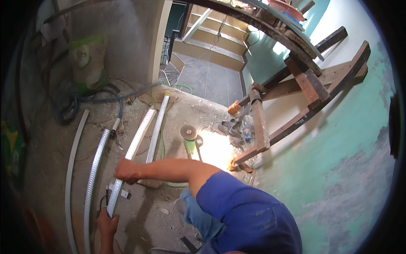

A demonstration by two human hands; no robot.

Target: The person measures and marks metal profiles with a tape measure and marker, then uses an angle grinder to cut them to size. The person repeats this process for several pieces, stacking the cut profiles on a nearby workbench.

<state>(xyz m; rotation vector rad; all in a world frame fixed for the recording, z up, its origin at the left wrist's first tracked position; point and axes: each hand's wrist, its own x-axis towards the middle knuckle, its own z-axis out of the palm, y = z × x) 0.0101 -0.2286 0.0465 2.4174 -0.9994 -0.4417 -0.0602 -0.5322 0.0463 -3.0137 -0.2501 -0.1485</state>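
Looking down from my head, my right hand (126, 171) is closed around a long silver metal channel strip (131, 158) partway along it, while my left hand (108, 222) grips its near end, low on the dusty concrete floor (46, 152). A second strip (158, 127) lies just beside it, a green angle grinder (190, 142) nearby. I judge I'm positioning the strip; next calls for holding it steady and aligned.

Shiny perforated metal strip (127, 163), rough dusty concrete floor (203, 110), worn wooden trestle (296, 84)
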